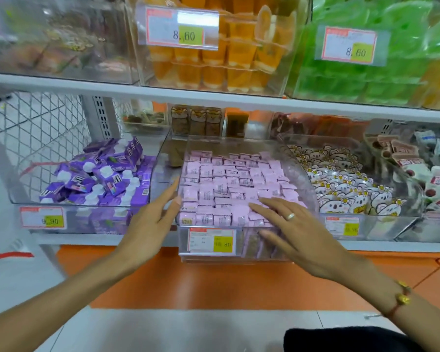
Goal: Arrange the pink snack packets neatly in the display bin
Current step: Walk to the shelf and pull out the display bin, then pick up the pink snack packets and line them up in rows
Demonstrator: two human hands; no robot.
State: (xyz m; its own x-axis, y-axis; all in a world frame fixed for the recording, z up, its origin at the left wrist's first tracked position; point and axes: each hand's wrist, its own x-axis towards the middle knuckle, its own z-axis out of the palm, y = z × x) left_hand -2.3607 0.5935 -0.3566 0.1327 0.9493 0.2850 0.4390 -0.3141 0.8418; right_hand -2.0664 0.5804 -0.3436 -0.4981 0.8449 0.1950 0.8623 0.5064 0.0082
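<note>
A clear plastic display bin (241, 144) stands in the middle of the lower shelf and juts out past the shelf's front edge. Rows of small pink snack packets (229, 184) fill it, lying flat and mostly in line. My left hand (153, 219) reaches with straight fingers to the bin's left front corner, fingertips touching its side wall. My right hand (297, 229), with a ring on one finger, lies flat with spread fingers on the packets at the front right of the bin. Neither hand holds a packet.
A bin of purple pouches (104, 174) stands to the left, a bin of white bear-shaped packets (346, 184) to the right. Bins of orange cups (214, 54) and green packets (366, 72) sit on the shelf above. Price tags hang on the bin fronts. Below is orange floor.
</note>
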